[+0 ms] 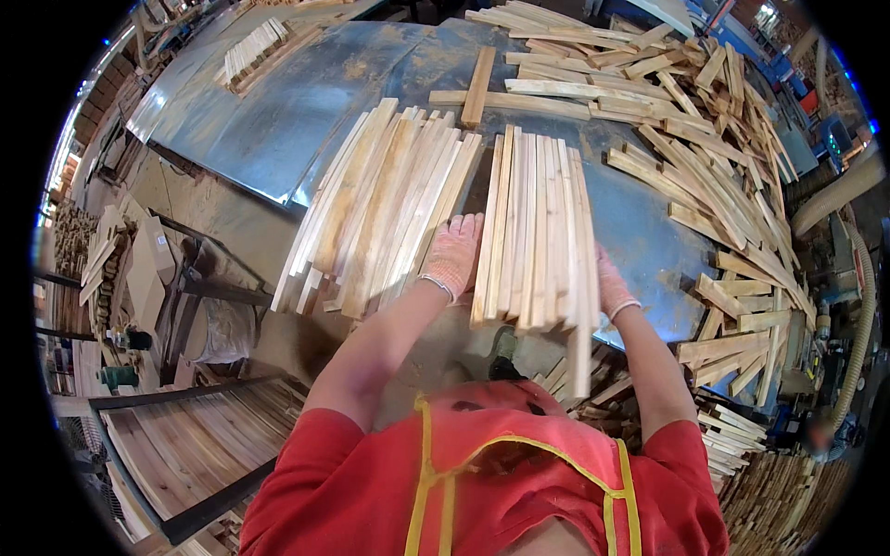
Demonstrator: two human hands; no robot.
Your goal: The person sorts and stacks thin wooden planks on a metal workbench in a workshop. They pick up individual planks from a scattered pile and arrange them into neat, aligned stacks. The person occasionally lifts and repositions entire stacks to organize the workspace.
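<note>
A row of pale wooden strips (533, 222) lies side by side on the metal table, clasped between my two gloved hands. My left hand (454, 252), in a pinkish knit glove, presses along the row's left side, its fingers close together and pointing away from me. Against the right side is my right hand (614, 285), its fingers partly hidden by the wood. One strip (580, 343) at the right end juts out toward my body past the others. To the left of my left hand, a second, wider row of strips (380, 204) fans out slightly.
Loose wooden pieces (686, 120) are heaped along the right and far side of the metal table (362, 79). Two pieces, one a brown slat (478, 85), cross beyond the rows. A small stack (255, 51) sits far left. A dark-framed rack of boards (185, 445) stands lower left.
</note>
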